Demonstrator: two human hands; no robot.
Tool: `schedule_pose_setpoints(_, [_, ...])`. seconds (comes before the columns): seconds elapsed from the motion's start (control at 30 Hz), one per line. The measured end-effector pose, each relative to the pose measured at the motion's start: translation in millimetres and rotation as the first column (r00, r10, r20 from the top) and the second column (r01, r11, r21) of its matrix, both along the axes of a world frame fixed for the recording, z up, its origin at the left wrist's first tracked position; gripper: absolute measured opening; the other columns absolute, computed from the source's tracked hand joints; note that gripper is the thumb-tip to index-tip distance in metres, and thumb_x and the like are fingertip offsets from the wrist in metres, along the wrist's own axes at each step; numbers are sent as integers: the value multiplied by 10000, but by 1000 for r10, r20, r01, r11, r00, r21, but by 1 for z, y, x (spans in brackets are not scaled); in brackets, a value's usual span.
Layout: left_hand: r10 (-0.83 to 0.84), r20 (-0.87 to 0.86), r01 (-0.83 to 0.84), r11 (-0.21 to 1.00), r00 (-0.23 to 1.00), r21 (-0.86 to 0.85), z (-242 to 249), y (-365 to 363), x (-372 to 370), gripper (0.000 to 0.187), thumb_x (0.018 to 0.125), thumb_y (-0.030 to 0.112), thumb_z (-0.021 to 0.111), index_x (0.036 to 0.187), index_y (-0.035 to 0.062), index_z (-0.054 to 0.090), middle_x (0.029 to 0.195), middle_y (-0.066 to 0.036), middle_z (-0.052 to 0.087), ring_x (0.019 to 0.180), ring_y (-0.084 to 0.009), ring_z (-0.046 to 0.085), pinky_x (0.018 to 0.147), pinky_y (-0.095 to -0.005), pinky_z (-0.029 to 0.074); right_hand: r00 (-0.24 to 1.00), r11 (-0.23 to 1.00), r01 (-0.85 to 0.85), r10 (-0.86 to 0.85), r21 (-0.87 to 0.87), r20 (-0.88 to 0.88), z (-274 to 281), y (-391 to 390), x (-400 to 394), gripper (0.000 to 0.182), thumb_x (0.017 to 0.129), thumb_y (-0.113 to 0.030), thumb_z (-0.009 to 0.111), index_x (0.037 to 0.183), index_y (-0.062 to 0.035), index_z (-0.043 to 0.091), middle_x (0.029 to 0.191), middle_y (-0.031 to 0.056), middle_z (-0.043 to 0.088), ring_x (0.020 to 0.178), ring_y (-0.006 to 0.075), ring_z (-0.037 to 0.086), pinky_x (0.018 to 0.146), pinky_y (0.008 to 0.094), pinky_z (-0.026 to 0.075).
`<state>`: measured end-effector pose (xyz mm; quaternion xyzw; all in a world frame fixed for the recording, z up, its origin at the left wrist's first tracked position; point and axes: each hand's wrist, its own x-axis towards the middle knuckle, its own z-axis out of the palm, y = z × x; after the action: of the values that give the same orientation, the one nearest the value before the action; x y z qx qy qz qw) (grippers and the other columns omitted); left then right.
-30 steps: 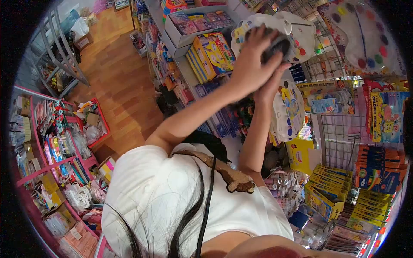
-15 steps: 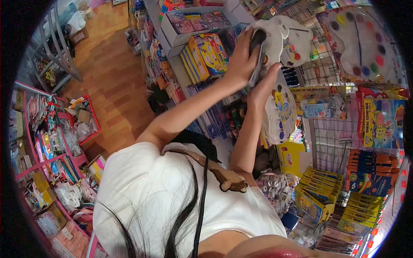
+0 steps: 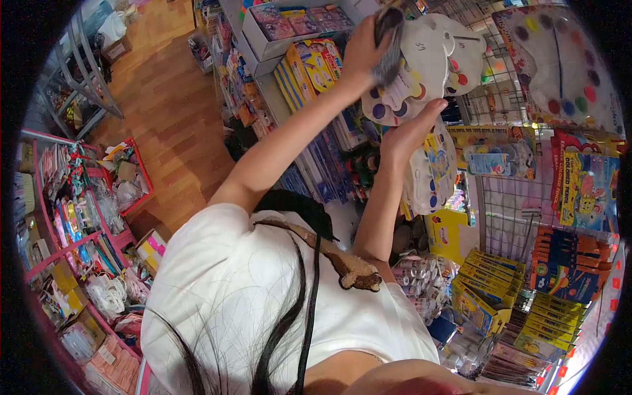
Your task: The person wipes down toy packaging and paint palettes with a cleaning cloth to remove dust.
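My left hand (image 3: 361,56) is closed around a dark grey item (image 3: 390,46), blurred by motion, whose kind I cannot make out. That item is in front of a white palette-shaped paint set (image 3: 421,49) with round colour pans. At the lower edge of this set is my right hand (image 3: 411,131), its thumb pointing up along the front; its other fingers are mostly hidden behind the set. Below the right hand hangs another palette paint set (image 3: 431,174). A larger paint palette in plastic (image 3: 559,66) hangs farther right.
Yellow boxes (image 3: 309,72) and an open carton of small packs (image 3: 296,26) stand on the shelf to the left. Colored pencil packs (image 3: 589,191) hang on the wire rack (image 3: 507,210). Pink shelving (image 3: 72,247) and a red basket (image 3: 145,174) are across the wooden floor (image 3: 164,85).
My left hand has moved up and left with the dark item, away from my right hand. More of the paint set's colour pans show now. The right hand has shifted slightly.
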<state>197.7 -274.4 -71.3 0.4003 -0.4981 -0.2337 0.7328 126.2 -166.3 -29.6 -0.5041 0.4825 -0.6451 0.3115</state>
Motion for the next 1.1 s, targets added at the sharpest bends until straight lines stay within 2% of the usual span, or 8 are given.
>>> schedule_pose_setpoints(0.3, [127,180,-109,988,975,-109,28,65,-9,641,696,489,631,1190,129,437,1322,-221,286,1234,-413,239,974,-543,195,945,978,-201,180,51,272,-2,-2,-5,659,901,-519,258,1268,24,326,1277,139,373,1172,234,364,985,328,273])
schedule_pose_setpoints(0.4, [175,286,-164,984,942,-62,44,24,9,495,832,333,526,1205,18,445,1164,-188,500,1026,-318,504,835,-375,417,964,985,-171,165,12,206,1,1,6,652,910,-499,251,1267,42,319,1273,150,373,1164,229,370,978,325,273])
schedule_pose_setpoints(0.5, [-381,-178,415,881,907,228,41,-8,29,565,819,383,541,1239,29,411,1201,-172,480,1032,-299,505,836,-369,408,971,984,-177,169,30,170,2,3,9,649,895,-509,299,1284,11,290,1276,142,365,1176,235,370,966,356,306])
schedule_pose_setpoints(0.6, [-437,-256,432,898,862,-77,-13,-24,17,564,751,422,612,1176,93,441,1253,-231,369,1160,-365,371,959,-406,297,979,989,-146,142,21,143,1,0,10,655,889,-516,310,1270,18,310,1260,145,384,1157,232,392,949,341,320])
schedule_pose_setpoints(0.63, [-401,-300,440,895,865,74,6,19,22,538,789,367,585,1183,41,418,1228,-243,383,1133,-347,404,930,-354,330,983,988,-154,153,-4,98,3,0,10,643,904,-497,277,1243,45,345,1237,156,409,1137,228,405,945,325,313])
schedule_pose_setpoints(0.83, [251,213,-249,968,944,-35,19,95,-22,562,799,360,549,1179,-19,384,1218,-247,387,1107,-364,413,938,-409,310,917,952,-296,262,74,300,13,3,5,614,891,-498,331,1262,-8,352,1235,117,423,1130,226,414,942,322,320])
schedule_pose_setpoints(1.0, [-45,127,31,993,991,115,44,27,-4,504,790,387,570,1129,26,478,1133,-165,482,1058,-309,469,837,-470,400,901,921,-390,385,-14,201,4,2,-3,588,901,-462,351,1259,5,354,1213,119,442,1122,222,419,928,306,325])
schedule_pose_setpoints(1.1, [-348,21,338,922,937,190,58,-4,13,557,836,365,529,1268,44,383,1209,-131,483,1031,-249,510,835,-349,411,938,949,-313,316,-41,142,7,6,6,591,897,-464,362,1278,-15,318,1230,109,417,1116,210,427,905,341,357])
